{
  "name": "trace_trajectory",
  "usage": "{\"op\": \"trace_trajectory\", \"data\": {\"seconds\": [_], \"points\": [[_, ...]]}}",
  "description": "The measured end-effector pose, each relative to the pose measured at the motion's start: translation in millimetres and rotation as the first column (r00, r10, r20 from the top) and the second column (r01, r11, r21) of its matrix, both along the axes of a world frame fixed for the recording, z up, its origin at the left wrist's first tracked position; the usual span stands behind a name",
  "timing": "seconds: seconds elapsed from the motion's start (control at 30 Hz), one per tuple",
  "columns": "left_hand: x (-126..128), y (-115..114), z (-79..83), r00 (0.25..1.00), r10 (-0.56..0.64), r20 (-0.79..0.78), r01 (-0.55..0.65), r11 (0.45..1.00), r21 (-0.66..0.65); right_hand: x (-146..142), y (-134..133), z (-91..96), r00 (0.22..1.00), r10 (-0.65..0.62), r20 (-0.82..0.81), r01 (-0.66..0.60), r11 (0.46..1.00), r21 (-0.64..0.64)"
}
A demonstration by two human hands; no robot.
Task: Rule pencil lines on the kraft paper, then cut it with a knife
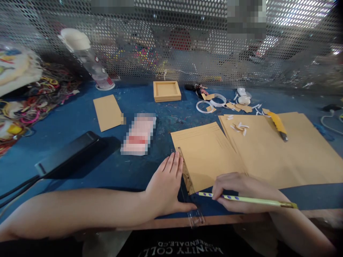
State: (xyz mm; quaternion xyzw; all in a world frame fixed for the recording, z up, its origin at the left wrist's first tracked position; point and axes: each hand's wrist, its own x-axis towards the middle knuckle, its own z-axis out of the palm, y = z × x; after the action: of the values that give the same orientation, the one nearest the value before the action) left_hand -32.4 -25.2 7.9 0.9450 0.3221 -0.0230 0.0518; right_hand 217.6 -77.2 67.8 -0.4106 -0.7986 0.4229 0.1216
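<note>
Blue bench [80, 116] stands before a perforated panel [150, 39], and on it lies the brown card [210, 153], with thin lines drawn near its far edge. Along the left side of the card there is a clear ruler [187, 176], which the left hand [167, 182] presses with its grip open and fingers straight, while the right hand [238, 187] has its grip closed around a pencil [257, 200], the tip near the card's closest corner. To the card's right are large sheets [289, 153] bearing a yellow cutter [277, 125]; beyond the card is a box [167, 91].
</note>
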Motion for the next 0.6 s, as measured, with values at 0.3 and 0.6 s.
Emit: {"op": "trace_trajectory", "data": {"seconds": [0.3,0.6], "points": [[-1.1,-0.3,-6.0,0.999,-0.003,0.044,0.003,1.0,-0.008,13.1,17.8,-5.7,0.878,-0.448,-0.169,0.449,0.893,-0.033],[-0.8,1.2,-7.0,0.997,0.009,0.073,-0.002,0.996,-0.091,-13.8,97.5,-27.2,0.783,-0.569,-0.25,0.589,0.808,0.004]]}}
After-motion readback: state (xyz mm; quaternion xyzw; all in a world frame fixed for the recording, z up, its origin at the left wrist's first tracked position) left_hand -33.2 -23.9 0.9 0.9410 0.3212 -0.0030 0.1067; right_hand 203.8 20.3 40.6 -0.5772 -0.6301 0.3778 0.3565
